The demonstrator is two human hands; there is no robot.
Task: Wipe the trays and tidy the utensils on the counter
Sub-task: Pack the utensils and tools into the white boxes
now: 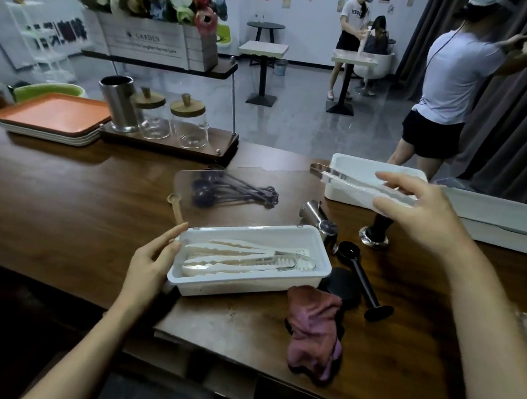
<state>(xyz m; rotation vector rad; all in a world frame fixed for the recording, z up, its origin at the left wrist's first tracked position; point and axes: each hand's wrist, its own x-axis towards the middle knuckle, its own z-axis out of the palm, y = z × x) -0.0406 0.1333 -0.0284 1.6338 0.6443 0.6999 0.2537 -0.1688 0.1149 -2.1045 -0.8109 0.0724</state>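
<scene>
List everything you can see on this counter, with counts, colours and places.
near box: one, white, counter centre.
far box: one, white, right rear.
held tongs: one, clear, over far box.
boxed tongs: several, clear and white, in near box.
measuring spoons: one set, black, behind near box.
cloth: one, pink, front edge.
scoop: one, black, right of near box.
trays: one stack, orange on top, left rear.
jars: two, clear glass, beside trays.
left hand: touches near box's left end.
right hand: grips held tongs.
</scene>
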